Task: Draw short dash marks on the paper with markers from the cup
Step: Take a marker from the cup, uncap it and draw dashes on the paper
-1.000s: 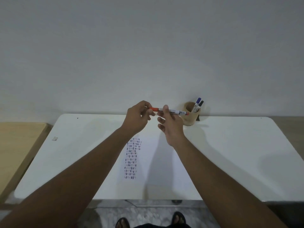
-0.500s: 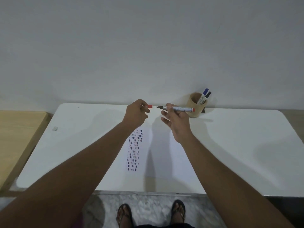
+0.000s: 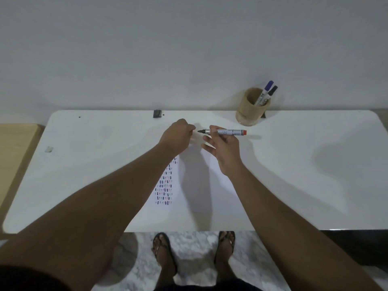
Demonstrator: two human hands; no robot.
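My right hand (image 3: 222, 148) holds an uncapped marker (image 3: 225, 132) level above the table, its dark tip pointing left and its red end pointing right. My left hand (image 3: 178, 133) is closed in a fist just left of the tip; the red cap it pulled off is hidden inside. Under both forearms lies the white paper (image 3: 218, 196), with columns of short blue and red dashes (image 3: 164, 185) on its left part. The tan cup (image 3: 247, 112) stands at the table's back right and holds a blue-capped marker (image 3: 265, 92) and a black-capped marker (image 3: 270, 92).
The white table (image 3: 304, 164) stands against a plain wall. A small dark object (image 3: 157, 113) sits at its back edge, and a small pale scrap (image 3: 49, 149) lies at the left. A wooden surface (image 3: 14, 148) adjoins on the left. My sandalled feet (image 3: 163, 248) stand on the marble floor.
The cap came off the marker and my hands drew apart. My left hand closed around the cap, and both hands dropped lower towards the table.
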